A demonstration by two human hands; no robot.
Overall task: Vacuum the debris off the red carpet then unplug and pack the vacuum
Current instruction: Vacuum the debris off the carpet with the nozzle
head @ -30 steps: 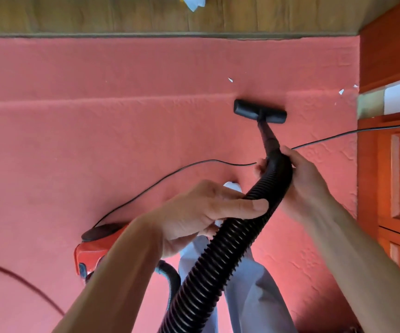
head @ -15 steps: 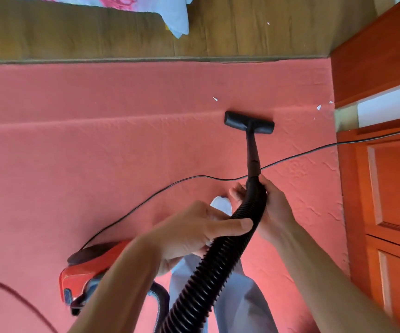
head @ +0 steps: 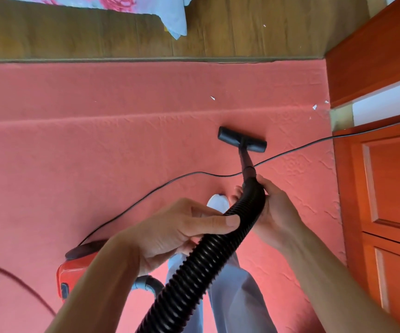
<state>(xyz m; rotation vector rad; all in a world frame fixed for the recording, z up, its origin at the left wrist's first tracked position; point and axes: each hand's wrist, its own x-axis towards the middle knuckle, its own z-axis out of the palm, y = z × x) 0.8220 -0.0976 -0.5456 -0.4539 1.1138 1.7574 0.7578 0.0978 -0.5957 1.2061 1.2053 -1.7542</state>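
Hose (head: 201,267), black and deeply ribbed, runs up from the bottom edge of the head view and bends into a narrow dark wand (head: 245,161), which ends in a flat black T-shaped nozzle (head: 242,139) lying on the red carpet (head: 74,152). The left hand (head: 175,234) grips the hose at mid-length, thumb stretched along its top, and the right hand (head: 276,212) is curled round the hose's upper end just below the wand. The red vacuum body (head: 74,272) sits on the carpet at lower left, partly hidden by the left forearm. A thin black power cord (head: 170,181) leads from it across the carpet, crosses the wand and runs toward the orange wooden cabinet (head: 386,176) on the right. One white scrap (head: 212,98) lies beyond the nozzle; another scrap (head: 314,107) lies near the cabinet's corner. Compared with half a second ago, the nozzle has drawn back toward the person, farther from the nearer scrap, while both scraps lie where they were and both hands keep their grips.
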